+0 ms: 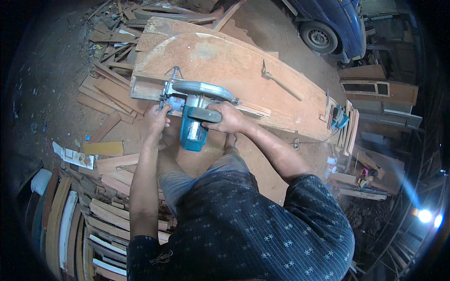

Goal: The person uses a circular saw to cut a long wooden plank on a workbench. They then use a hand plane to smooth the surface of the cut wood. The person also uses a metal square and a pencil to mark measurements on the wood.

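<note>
A teal circular saw (193, 133) with a silver blade guard rests at the near edge of a dusty wooden workbench (211, 56). My right hand (227, 117) is wrapped round its dark rear handle. At the left end of its metal base, my left hand (157, 121) is closed with curled fingers, the thumb against the base's edge. Exactly what the left fingertips press on is partly hidden. Under and beside the saw lies a narrow wooden board (253, 110) along the bench edge. The blade's lower part is out of sight.
A wooden-handled tool with a metal head (283, 85) lies on the bench. A second teal power tool (340, 118) with a cord sits at the right end. Scrap boards (110, 96) cover the ground at left; curved wood pieces (61, 220) stand lower left. A blue vehicle (328, 28) is beyond.
</note>
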`<state>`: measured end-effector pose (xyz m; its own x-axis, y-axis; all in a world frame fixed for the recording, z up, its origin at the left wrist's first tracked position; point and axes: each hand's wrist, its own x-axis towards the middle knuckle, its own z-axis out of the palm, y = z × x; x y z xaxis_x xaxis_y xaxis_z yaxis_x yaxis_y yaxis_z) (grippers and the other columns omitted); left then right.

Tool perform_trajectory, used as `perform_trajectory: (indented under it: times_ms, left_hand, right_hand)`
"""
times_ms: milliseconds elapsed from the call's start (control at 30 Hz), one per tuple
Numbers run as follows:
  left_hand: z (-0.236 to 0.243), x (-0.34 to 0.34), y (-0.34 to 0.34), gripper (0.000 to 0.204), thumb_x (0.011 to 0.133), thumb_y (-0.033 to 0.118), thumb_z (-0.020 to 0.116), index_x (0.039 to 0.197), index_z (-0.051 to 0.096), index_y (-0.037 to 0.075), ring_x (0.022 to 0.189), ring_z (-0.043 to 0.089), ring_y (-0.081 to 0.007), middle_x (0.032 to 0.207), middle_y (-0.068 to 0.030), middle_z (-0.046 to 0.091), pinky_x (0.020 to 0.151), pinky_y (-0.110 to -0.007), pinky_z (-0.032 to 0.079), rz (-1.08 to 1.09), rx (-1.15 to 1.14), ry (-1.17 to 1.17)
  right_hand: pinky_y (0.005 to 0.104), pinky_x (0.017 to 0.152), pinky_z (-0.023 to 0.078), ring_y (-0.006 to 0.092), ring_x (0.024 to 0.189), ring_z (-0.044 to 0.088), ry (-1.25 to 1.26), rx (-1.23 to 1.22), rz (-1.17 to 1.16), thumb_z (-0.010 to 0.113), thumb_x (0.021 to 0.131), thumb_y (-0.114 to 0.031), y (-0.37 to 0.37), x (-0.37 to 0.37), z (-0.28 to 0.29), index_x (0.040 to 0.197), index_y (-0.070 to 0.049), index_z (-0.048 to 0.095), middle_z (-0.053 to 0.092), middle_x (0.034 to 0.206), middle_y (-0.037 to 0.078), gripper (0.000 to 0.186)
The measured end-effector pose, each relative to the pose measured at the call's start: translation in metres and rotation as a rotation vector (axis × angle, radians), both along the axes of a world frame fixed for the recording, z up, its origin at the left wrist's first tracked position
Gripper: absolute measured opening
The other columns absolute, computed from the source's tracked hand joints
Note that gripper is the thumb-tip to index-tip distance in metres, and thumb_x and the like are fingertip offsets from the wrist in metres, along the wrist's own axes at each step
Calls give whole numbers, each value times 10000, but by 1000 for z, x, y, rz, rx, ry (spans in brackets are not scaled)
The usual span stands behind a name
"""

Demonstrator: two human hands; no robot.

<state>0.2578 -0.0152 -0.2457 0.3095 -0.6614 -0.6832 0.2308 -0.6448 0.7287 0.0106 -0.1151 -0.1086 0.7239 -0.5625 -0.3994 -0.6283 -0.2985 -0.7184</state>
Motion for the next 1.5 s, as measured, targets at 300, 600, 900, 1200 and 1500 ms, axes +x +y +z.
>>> perform_trajectory:
  times_ms: [300, 600, 900, 1200, 1500]
  left_hand:
    - [-9, 32, 3, 325, 877, 311, 745, 997, 642, 27, 472, 511, -74, 683, -6, 585, 412, -246, 410, 61, -10, -10]
    - [-18, 84, 5, 289, 887, 327, 722, 985, 645, 66, 522, 530, -55, 737, 4, 615, 429, -225, 402, 68, -26, 51]
    - [56, 23, 3, 232, 901, 288, 734, 985, 645, 92, 478, 514, -52, 663, 31, 604, 423, -221, 422, 71, -63, -48]
    - [143, -226, -32, 717, 869, 444, 794, 1340, 557, -42, 1162, 637, -261, 1239, -177, 671, 1024, -407, 494, -753, -150, 14]
    - [25, -389, -112, 682, 766, 258, 800, 1362, 556, 34, 1210, 596, -334, 1203, -149, 673, 1063, -514, 430, -1237, -579, -1326]
  right_hand:
    - [487, 787, 529, 413, 877, 690, -36, -25, 47, 821, 742, -332, -4, 38, 0, 929, -1, 684, 710, 892, 228, 404]
    - [449, 825, 544, 375, 898, 712, -72, -16, 66, 830, 777, -386, -3, 82, -12, 1016, -15, 717, 731, 945, 214, 456]
    - [451, 817, 564, 385, 857, 720, -165, -18, 16, 779, 742, -371, 2, 9, 35, 1081, 25, 703, 722, 917, 251, 527]
    - [452, 707, 555, 407, 780, 703, -17, -338, -172, 793, 645, -263, 62, -295, 162, 1015, 14, 709, 700, 852, 235, 470]
    - [480, 757, 564, 414, 827, 700, 181, -216, -486, 793, 650, -285, 118, -510, 152, 1093, -27, 709, 714, 886, 231, 519]
